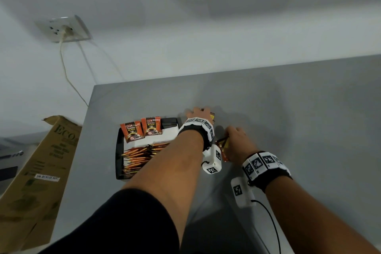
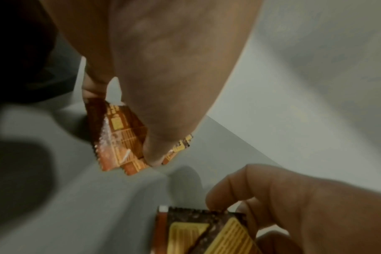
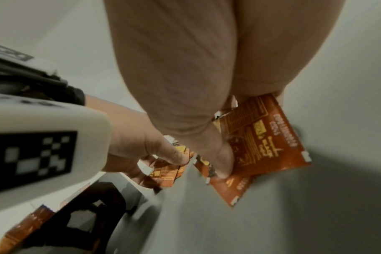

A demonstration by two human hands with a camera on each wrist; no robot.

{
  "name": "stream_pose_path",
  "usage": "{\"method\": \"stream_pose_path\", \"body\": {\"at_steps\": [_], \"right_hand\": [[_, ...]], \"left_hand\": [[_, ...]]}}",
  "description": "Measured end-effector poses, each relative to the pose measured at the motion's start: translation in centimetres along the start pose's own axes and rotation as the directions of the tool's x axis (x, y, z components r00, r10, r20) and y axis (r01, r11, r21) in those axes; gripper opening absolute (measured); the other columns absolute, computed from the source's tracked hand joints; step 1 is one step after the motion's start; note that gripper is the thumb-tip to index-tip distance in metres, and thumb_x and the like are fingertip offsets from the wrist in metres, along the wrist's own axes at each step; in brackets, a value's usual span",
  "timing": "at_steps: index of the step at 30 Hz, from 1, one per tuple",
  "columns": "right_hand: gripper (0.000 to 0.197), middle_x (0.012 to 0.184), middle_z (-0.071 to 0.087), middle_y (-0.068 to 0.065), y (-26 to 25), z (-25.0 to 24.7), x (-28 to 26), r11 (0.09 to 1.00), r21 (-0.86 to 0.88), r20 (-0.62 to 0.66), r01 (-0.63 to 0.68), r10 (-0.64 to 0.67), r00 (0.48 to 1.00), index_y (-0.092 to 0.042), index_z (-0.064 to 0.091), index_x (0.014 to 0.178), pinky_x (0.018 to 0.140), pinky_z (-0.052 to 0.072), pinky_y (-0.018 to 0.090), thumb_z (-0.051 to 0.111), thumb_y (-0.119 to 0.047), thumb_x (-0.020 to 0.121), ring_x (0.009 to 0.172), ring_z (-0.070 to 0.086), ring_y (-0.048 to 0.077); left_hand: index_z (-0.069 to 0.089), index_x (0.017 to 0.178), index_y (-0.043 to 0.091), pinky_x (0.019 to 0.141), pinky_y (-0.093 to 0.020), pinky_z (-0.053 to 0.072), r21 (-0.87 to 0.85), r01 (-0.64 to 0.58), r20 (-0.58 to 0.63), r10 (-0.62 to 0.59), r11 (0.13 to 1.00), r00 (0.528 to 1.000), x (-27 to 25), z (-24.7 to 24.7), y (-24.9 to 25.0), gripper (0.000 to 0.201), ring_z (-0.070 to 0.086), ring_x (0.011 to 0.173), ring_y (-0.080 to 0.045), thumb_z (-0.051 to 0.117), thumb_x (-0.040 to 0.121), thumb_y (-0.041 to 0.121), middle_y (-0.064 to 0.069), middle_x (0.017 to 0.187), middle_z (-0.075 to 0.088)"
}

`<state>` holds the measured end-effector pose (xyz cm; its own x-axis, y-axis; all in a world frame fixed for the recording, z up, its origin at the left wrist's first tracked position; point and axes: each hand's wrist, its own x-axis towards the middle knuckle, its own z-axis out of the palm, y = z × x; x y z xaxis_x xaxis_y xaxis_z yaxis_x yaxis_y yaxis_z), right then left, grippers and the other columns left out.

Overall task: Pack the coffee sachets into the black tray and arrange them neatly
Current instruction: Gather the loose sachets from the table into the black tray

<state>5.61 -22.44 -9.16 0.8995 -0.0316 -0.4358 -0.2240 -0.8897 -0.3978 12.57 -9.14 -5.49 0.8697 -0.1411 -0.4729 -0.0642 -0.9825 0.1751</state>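
Observation:
A black tray (image 1: 118, 150) sits at the table's left, with several orange coffee sachets (image 1: 142, 155) packed on edge in its near half. Two more sachets (image 1: 152, 129) stand upright, faces toward me, at its back. My left hand (image 1: 196, 113) is just right of the tray's far corner and pinches a small bunch of orange sachets (image 2: 120, 137) between thumb and fingers. My right hand (image 1: 236, 138) is close beside it, nearer me, and grips another bunch of sachets (image 3: 261, 137) with their printed backs showing. Both hands hold their sachets just above the grey table.
A cardboard box (image 1: 41, 171) leans by the table's left edge, beside a dark device (image 1: 8, 161). A wall socket (image 1: 64, 29) with a hanging cable is on the white wall behind. The grey tabletop (image 1: 299, 113) stretches to the right.

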Motion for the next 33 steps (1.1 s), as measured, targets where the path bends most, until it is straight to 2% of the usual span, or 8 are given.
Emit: {"method": "stream_pose_path", "body": {"at_steps": [4, 9, 12, 16, 19, 23, 28, 33], "right_hand": [[0.05, 0.123, 0.051, 0.011, 0.7, 0.0, 0.0, 0.998, 0.043, -0.005, -0.036, 0.037, 0.999, -0.013, 0.054, 0.118, 0.095, 0.047, 0.038, 0.079, -0.02, 0.076, 0.111, 0.056, 0.033], [0.013, 0.077, 0.061, 0.007, 0.9, -0.6, 0.1, 0.936, 0.343, -0.097, -0.086, 0.126, 0.987, -0.008, 0.054, 0.093, 0.054, 0.044, 0.026, 0.065, -0.012, 0.089, 0.072, 0.06, 0.026], [0.009, 0.073, 0.064, 0.006, 1.3, -1.3, 0.0, 0.883, 0.465, -0.167, -0.064, 0.158, 0.973, -0.008, 0.061, 0.086, 0.059, 0.044, 0.028, 0.068, -0.014, 0.087, 0.074, 0.065, 0.028], [0.024, 0.053, 0.063, 0.007, 0.6, -2.4, -0.9, 0.864, 0.503, -0.21, 0.007, 0.115, 0.971, -0.011, 0.06, 0.059, 0.051, 0.051, 0.029, 0.067, -0.003, 0.081, 0.05, 0.06, 0.022], [0.009, 0.062, 0.07, 0.012, -0.6, -2.4, -0.4, 0.865, 0.501, -0.203, 0.025, 0.089, 0.975, -0.006, 0.066, 0.076, 0.065, 0.059, 0.046, 0.073, -0.011, 0.079, 0.06, 0.069, 0.029], [0.03, 0.099, 0.07, 0.014, -3.9, -1.6, 1.0, 0.932, 0.363, -0.163, 0.013, 0.05, 0.985, -0.006, 0.062, 0.108, 0.087, 0.053, 0.043, 0.075, -0.017, 0.084, 0.095, 0.067, 0.033], [0.034, 0.114, 0.07, 0.013, -7.0, 1.1, 3.6, 0.999, 0.027, -0.103, -0.042, 0.045, 0.994, -0.009, 0.069, 0.111, 0.091, 0.051, 0.036, 0.07, -0.032, 0.086, 0.107, 0.065, 0.033], [0.061, 0.131, 0.059, 0.017, -7.2, 2.5, 5.3, 0.987, -0.082, -0.133, -0.136, 0.125, 0.983, -0.006, 0.06, 0.124, 0.104, 0.042, 0.04, 0.071, -0.049, 0.082, 0.124, 0.052, 0.035]], "left_hand": [[0.037, 0.143, 0.017, 0.106, -0.047, 0.039, 0.001, -0.007, -0.016, 0.007, 1.0, 1.0, 0.4, 0.7, 0.1, 0.056, 0.046, 0.126, -0.041, 0.062, 0.093, 0.022, -0.018, 0.138, 0.035], [0.055, 0.124, 0.014, 0.094, -0.038, 0.052, -0.133, -0.05, 0.002, 0.051, 0.99, 0.999, 0.9, 1.2, -0.5, 0.043, 0.065, 0.105, -0.034, 0.072, 0.085, 0.017, -0.01, 0.127, 0.057], [0.057, 0.104, 0.015, 0.088, -0.038, 0.056, -0.122, -0.07, 0.045, 0.076, 0.99, 0.996, 0.6, 1.1, -0.6, 0.021, 0.067, 0.099, -0.032, 0.068, 0.086, 0.017, -0.011, 0.114, 0.068], [0.057, 0.118, 0.014, 0.086, -0.037, 0.053, -0.093, -0.106, 0.021, 0.109, 0.99, 0.994, 0.5, 1.1, -0.8, 0.037, 0.064, 0.106, -0.033, 0.071, 0.085, 0.022, -0.01, 0.116, 0.064], [0.058, 0.102, 0.018, 0.085, -0.037, 0.055, -0.16, -0.129, -0.098, 0.115, 0.979, 0.989, -0.3, -0.9, -1.3, 0.012, 0.066, 0.101, -0.033, 0.058, 0.09, 0.022, -0.009, 0.11, 0.067], [0.063, 0.117, 0.017, 0.077, -0.031, 0.054, -0.35, -0.131, -0.207, 0.06, 0.928, 0.977, -2.6, -5.2, -3.6, 0.034, 0.065, 0.102, -0.03, 0.064, 0.083, 0.011, -0.009, 0.115, 0.067], [0.051, 0.121, 0.022, 0.036, -0.017, 0.042, -0.556, -0.144, -0.247, 0.003, 0.819, 0.969, -6.9, -8.0, -9.2, 0.054, 0.062, 0.055, -0.008, 0.076, 0.077, 0.004, -0.001, 0.094, 0.061], [0.058, 0.11, 0.027, 0.058, -0.031, 0.058, -0.493, -0.091, -0.258, -0.046, 0.865, 0.965, -9.5, -8.0, -15.8, 0.049, 0.067, 0.076, -0.015, 0.083, 0.071, 0.012, 0.001, 0.103, 0.065]]}}
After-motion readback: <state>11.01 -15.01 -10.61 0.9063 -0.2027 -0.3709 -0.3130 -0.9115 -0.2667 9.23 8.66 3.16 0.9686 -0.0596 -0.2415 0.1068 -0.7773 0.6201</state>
